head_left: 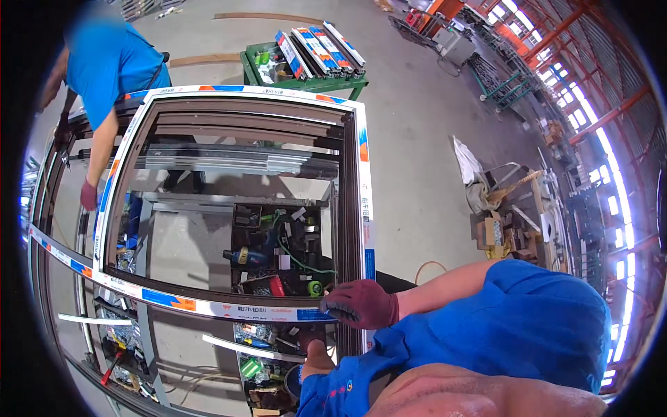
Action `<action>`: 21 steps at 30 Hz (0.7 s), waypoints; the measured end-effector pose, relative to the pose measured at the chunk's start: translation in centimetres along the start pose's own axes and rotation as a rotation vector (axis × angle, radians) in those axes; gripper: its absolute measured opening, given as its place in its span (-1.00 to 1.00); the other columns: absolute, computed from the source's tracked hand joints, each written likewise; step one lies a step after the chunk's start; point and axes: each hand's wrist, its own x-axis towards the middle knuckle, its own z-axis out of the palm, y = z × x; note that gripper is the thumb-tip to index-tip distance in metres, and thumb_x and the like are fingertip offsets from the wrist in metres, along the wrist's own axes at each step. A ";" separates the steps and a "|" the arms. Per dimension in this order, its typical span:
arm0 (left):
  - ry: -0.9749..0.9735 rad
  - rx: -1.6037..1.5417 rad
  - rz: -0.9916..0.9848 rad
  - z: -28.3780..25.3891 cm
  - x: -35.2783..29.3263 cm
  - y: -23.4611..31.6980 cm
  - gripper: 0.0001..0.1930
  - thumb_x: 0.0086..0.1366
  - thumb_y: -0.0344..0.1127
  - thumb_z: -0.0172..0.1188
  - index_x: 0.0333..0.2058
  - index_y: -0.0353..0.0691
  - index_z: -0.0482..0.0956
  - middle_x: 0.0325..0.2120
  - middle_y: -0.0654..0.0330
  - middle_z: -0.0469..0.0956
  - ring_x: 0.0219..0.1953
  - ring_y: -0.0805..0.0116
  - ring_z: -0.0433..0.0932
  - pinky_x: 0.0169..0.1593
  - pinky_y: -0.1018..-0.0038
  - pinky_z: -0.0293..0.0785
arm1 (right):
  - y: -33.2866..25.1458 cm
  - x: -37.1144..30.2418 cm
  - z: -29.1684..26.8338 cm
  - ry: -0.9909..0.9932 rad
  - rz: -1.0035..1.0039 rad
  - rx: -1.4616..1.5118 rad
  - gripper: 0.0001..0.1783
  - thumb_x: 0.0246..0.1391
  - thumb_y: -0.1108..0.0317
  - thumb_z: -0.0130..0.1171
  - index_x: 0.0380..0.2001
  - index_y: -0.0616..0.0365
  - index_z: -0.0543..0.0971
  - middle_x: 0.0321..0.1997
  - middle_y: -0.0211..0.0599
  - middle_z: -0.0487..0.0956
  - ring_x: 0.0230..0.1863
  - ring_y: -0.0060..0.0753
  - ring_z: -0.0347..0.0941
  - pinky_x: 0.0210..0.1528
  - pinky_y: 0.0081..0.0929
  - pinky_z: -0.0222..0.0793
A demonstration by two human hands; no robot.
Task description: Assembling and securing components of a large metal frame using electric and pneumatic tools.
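A large dark-brown window frame (229, 311), its faces covered in white, blue and orange protective film, lies across the workbench in front of me. My right hand (361, 304), in a maroon glove with darker finger fronts, is closed over the frame's near right corner. My left hand (313, 336), also gloved in maroon, is just below the near bar. The frame hides its fingers, so I cannot tell whether they grip. Through the frame opening, trays hold a green-and-dark power tool (246, 256), a green cable and small hardware.
At the far left, a co-worker in a blue shirt (114, 62) leans over the frame, one gloved hand (89, 197) by its left side. Beyond stands a green cart (306, 85) with wrapped profiles. Cardboard boxes (493, 231) and scraps lie on the floor at right.
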 end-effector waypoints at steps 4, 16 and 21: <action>-0.072 0.125 0.184 -0.9 0.3 -0.6 -0.12 0.23 0.39 0.42 0.43 0.11 0.54 0.25 -0.11 0.69 0.28 -0.11 0.70 0.28 -0.05 0.68 | 1.1 -0.6 -0.2 0.068 0.033 -0.008 -0.47 0.16 0.21 0.45 0.20 -0.03 0.64 0.07 -0.15 0.74 0.11 0.03 0.70 0.08 -0.04 0.69; 0.276 -0.088 0.975 0.4 0.3 -12.2 -0.68 0.45 -0.08 0.32 -0.09 -0.21 0.80 -0.25 -0.13 0.78 -0.22 -0.16 0.78 -0.17 -0.03 0.67 | 0.0 -1.5 -0.6 0.120 0.026 -0.055 -0.62 0.27 0.19 0.31 0.12 0.01 0.66 0.03 -0.16 0.76 0.05 0.07 0.72 0.06 -0.01 0.67; -0.158 -0.653 0.558 -5.5 -7.8 -10.7 -0.50 0.24 -0.22 0.47 0.07 -0.35 0.59 -0.33 0.15 0.69 -0.43 0.37 0.60 -0.39 0.26 0.51 | 0.3 -2.1 -0.4 0.263 -0.031 -0.026 -0.64 0.22 0.24 0.34 0.08 -0.03 0.66 -0.06 -0.14 0.75 -0.01 0.09 0.72 0.00 0.04 0.65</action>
